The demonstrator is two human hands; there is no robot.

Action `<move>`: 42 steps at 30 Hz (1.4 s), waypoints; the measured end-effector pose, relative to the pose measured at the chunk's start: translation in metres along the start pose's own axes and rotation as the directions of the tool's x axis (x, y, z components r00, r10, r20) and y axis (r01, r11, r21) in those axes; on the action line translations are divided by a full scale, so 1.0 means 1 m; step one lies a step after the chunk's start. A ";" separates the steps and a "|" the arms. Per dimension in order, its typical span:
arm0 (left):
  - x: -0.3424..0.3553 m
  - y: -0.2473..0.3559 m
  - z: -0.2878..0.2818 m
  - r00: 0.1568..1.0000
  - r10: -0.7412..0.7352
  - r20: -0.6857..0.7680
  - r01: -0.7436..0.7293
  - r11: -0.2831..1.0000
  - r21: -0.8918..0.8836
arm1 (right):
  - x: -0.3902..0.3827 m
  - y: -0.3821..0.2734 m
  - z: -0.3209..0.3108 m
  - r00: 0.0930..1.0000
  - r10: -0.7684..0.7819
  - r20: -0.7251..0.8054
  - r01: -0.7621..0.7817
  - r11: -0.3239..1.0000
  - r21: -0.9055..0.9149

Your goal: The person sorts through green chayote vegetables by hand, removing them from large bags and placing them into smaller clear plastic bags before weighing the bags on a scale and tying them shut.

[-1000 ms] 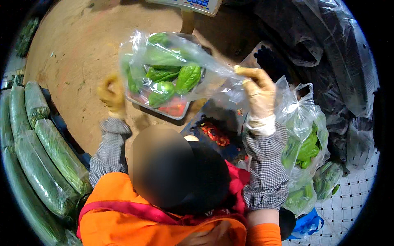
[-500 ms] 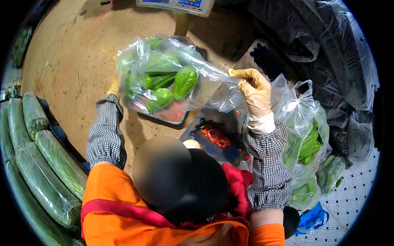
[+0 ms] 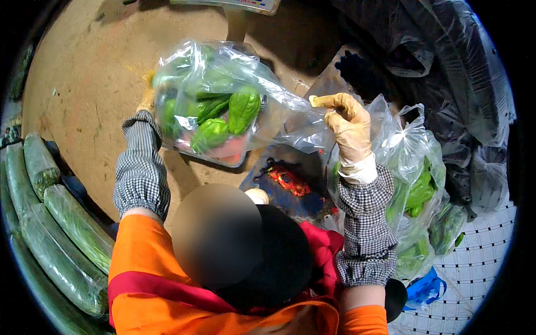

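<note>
A clear plastic bag with several green chayotes in it lies on a weighing scale with a reddish platform. My right hand, in a cream glove, is closed on the gathered mouth of this bag and draws it out to the right. At the bag's left side is my left hand, also gloved. It touches the bag there, and its fingers are partly hidden and blurred.
A second clear bag of green vegetables stands right of my right forearm. Dark plastic sheeting covers the far right. Wrapped long green vegetables are stacked at the left. The scale's display rises on a post behind the bag.
The view has shifted slightly, so the bag, scale and left hand sit further left and higher. My right hand keeps its grip on the bag's mouth.
</note>
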State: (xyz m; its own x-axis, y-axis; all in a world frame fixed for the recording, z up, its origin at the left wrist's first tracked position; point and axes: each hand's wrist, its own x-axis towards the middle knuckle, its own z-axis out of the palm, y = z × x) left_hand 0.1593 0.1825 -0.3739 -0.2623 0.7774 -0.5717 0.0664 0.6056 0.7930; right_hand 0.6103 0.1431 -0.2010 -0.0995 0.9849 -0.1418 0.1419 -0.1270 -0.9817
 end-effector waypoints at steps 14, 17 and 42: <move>-0.053 -0.003 0.018 0.627 0.779 0.008 -0.527 0.416 0.741 | 0.014 0.018 0.023 0.987 -0.146 0.070 0.154 0.978 -0.139; -0.051 -0.002 -0.016 0.903 0.406 -0.139 -0.293 0.820 0.492 | 0.012 0.018 0.018 0.967 -0.218 0.130 0.246 0.931 -0.270; -0.273 0.133 0.493 -0.447 0.116 0.887 -0.791 -0.515 -0.331 | -0.179 0.059 -0.113 0.790 -0.021 -0.613 -0.562 0.374 -0.738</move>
State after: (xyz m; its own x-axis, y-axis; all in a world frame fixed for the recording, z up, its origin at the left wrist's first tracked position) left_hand 0.7141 0.1344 -0.2159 0.9789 -0.1260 0.1610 -0.1452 -0.9829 0.1134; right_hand 0.7479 -0.0278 -0.2195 0.5218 0.8529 -0.0133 0.8355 -0.5142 -0.1938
